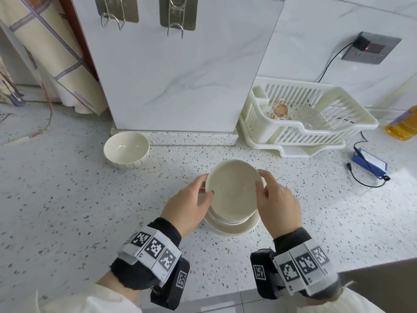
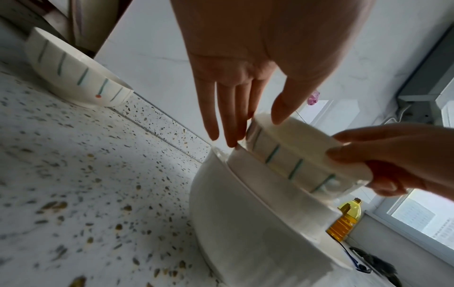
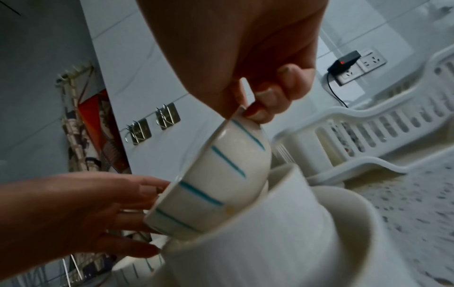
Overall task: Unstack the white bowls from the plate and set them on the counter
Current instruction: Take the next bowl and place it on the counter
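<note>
A white bowl [image 1: 234,188] with teal stripes on its outside [image 3: 221,174] hangs tilted just above the stack, held by both hands. My left hand [image 1: 206,185] pinches its left rim, thumb inside and straight fingers [image 2: 228,126] outside. On the right rim, my right hand [image 1: 261,177] pinches with thumb and curled fingers [image 3: 267,97]. Under it a second white bowl [image 1: 225,216] sits on the cream plate [image 1: 232,230]. Another striped white bowl [image 1: 126,150] stands upright on the speckled counter [image 1: 79,199] at the back left, by the pillar.
A marble pillar [image 1: 176,75] rises behind the bowls. At the back right stands a white dish rack [image 1: 304,123] holding dishes. An oil bottle [image 1: 404,125] and a blue device [image 1: 370,166] with a black cable lie at the far right. The counter's front edge [image 1: 338,274] is near my wrists.
</note>
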